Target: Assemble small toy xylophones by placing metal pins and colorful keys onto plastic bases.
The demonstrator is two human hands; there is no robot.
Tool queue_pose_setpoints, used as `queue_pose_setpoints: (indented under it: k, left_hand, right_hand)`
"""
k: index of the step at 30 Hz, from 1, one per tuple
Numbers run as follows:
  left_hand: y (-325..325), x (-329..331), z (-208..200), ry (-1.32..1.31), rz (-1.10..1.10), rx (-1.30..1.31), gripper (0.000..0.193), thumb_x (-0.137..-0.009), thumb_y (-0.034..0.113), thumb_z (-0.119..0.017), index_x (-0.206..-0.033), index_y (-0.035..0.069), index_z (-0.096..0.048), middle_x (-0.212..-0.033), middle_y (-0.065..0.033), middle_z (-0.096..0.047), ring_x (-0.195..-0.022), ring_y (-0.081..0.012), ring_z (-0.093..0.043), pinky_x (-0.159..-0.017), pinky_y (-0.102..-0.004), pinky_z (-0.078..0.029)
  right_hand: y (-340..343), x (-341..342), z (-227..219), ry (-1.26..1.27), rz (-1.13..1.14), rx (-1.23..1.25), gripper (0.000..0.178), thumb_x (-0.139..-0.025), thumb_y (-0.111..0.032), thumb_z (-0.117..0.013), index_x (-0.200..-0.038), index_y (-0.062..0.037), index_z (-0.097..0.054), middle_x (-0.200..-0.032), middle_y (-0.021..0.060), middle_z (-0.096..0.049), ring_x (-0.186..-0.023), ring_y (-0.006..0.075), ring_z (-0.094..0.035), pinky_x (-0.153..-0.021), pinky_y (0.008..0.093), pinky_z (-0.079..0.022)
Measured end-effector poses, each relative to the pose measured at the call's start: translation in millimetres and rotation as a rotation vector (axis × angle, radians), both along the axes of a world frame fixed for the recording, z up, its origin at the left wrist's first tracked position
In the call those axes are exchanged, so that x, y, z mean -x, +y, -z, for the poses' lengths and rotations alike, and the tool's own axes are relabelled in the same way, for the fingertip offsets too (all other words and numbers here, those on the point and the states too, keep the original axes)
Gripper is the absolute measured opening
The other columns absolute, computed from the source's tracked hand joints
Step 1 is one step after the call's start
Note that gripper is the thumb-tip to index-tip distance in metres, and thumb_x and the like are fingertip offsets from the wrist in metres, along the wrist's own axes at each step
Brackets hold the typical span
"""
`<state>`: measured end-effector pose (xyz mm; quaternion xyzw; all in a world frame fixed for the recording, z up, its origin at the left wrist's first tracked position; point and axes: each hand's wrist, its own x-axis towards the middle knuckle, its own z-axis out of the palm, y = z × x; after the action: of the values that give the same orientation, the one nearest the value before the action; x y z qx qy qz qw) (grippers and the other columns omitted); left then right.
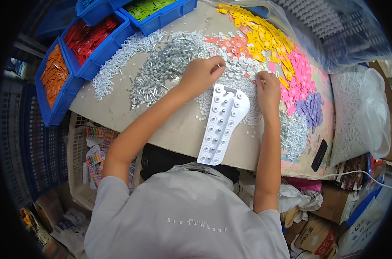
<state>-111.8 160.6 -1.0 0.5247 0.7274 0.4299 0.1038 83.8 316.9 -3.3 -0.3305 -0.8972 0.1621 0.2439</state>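
A white foot-shaped plastic holder (242, 111) lies at the table's front, its narrow end toward me. Round white pieces sit in rows along both its sides, with several metal pins down its middle channel. Just beyond its far left corner, my left hand (202, 76) is closed, fingertips curled together over small white round pieces (235, 69). To the right of the holder, my right hand (268, 88) is pinched at the edge of that same pile. Whatever either hand's fingertips hold is too small or hidden to make out.
Metal pins (155, 75) are heaped left of my left hand. Yellow (258, 32), pink (300, 73) and purple pieces (309, 110) lie at the right, near more pins (293, 134) and a black phone-like object (319, 155). Blue bins (90, 71) stand far left; a plastic bag (356, 112) bulges right.
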Motion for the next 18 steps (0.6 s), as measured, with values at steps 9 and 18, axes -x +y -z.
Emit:
queue_pose_setpoints:
  k: [9,18]
  left_hand:
    - [-67,-29,-17,-0.766,0.094,-0.068,0.008,-0.091,0.01,-0.074,-0.093,0.002,-0.074,-0.092,0.0008,-0.073,-0.077,-0.0054,-0.062,-0.069,-0.0226,-0.048]
    - [-99,-44,-2,-0.339,0.3,0.018,0.01,-0.085,0.013,-0.075,-0.094,0.007,-0.075,-0.092,-0.0033,-0.064,-0.097,-0.0222,-0.059,-0.087,-0.0348,-0.046]
  right_hand:
    - [-18,-6,-1,0.084,0.058,0.087,0.01,-0.089,-0.003,-0.066,-0.098,-0.0007,-0.062,-0.09,0.0143,-0.064,-0.086,0.0308,-0.061,-0.079,0.0404,-0.049]
    - [-115,-44,-53,0.066,-0.197,0.519,0.006,-0.089,-0.003,-0.067,-0.094,0.0005,-0.066,-0.09,0.0102,-0.064,-0.089,0.0253,-0.057,-0.084,0.0356,-0.046]
